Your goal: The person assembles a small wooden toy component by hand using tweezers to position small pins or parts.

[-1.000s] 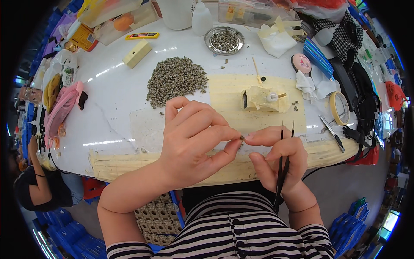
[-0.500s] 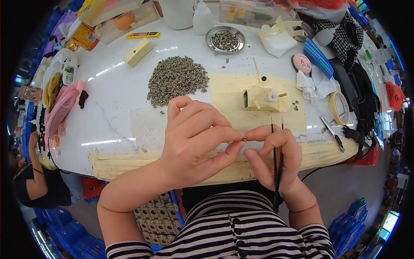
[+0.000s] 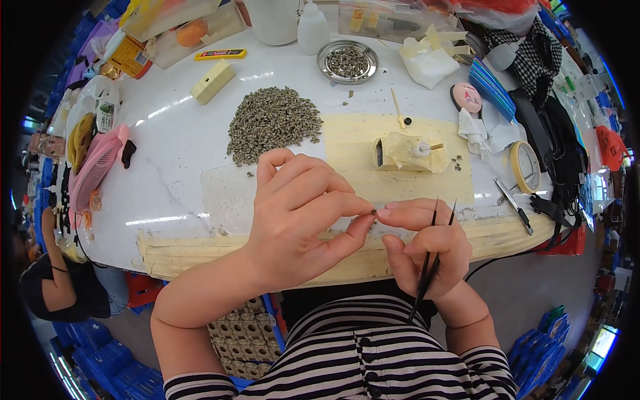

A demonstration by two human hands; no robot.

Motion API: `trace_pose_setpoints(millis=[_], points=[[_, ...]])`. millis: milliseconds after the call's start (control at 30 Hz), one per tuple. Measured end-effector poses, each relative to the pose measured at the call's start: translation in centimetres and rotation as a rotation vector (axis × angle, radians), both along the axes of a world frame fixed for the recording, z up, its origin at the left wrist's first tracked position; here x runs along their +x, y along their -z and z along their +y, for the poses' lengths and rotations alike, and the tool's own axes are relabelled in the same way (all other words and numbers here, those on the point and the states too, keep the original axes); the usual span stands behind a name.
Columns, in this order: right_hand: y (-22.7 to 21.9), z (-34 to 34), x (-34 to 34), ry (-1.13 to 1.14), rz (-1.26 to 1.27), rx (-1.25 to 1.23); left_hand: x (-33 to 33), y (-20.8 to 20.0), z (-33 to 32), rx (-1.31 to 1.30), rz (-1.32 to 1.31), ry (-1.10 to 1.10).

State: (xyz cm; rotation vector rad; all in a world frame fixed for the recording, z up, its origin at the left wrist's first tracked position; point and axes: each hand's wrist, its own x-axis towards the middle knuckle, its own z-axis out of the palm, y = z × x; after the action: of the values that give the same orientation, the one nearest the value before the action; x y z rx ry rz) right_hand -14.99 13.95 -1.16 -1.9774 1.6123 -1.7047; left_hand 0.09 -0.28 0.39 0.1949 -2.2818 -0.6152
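The fingers (image 3: pixel 341 205) of the left hand (image 3: pixel 287 227) are pinched narrow, index tip and thumb tip closed on a tiny dark metal part (image 3: pixel 374 213), which sits above the near edge of the desk (image 3: pixel 167 177). The left hand's other fingers are bent and raised over that pinch. The right hand (image 3: pixel 437 253) faces it, its index fingertip right at the part; whether it presses on the part or only meets it is too small to tell. That same hand grips black tweezers (image 3: pixel 423 285) among its curled fingers, the two points spread apart and aimed away from the body, while its thumb stands clear of the part. Just beyond the left hand lies a heap of small metal pieces (image 3: pixel 275 123), and farther off more of them fill a round metal dish (image 3: pixel 374 63) near a white squeeze bottle (image 3: pixel 313 30). A tape-wrapped holder (image 3: pixel 400 157) with a white nozzle rests on the taped area beyond the right hand, a thin wooden stick (image 3: pixel 396 103) behind it. To the right lie a utility knife (image 3: pixel 515 207) and a roll of masking tape (image 3: pixel 515 168); a cream block (image 3: pixel 213 81) sits beyond the heap, toward the left.
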Motion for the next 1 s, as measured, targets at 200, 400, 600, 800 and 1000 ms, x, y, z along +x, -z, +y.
trace_pose_setpoints(millis=[200,400,600,800,1000], points=[[0.22,0.09,-0.03,0.025,-0.119,0.105,-0.04,-0.09,-0.02,-0.006,0.02,0.019],[0.31,0.42,-0.22,-0.035,-0.342,0.235,-0.08,0.24,0.04,-0.051,0.033,0.017],[0.49,0.69,-0.25,-0.066,-0.512,0.255,-0.09,0.24,0.1,-0.082,0.037,0.029],[0.35,0.26,-0.38,-0.037,-0.19,0.07,-0.13,0.3,0.17,-0.058,-0.019,-0.009],[0.33,0.04,0.07,0.023,-0.034,0.006,-0.14,0.23,0.03,-0.005,-0.007,0.0]])
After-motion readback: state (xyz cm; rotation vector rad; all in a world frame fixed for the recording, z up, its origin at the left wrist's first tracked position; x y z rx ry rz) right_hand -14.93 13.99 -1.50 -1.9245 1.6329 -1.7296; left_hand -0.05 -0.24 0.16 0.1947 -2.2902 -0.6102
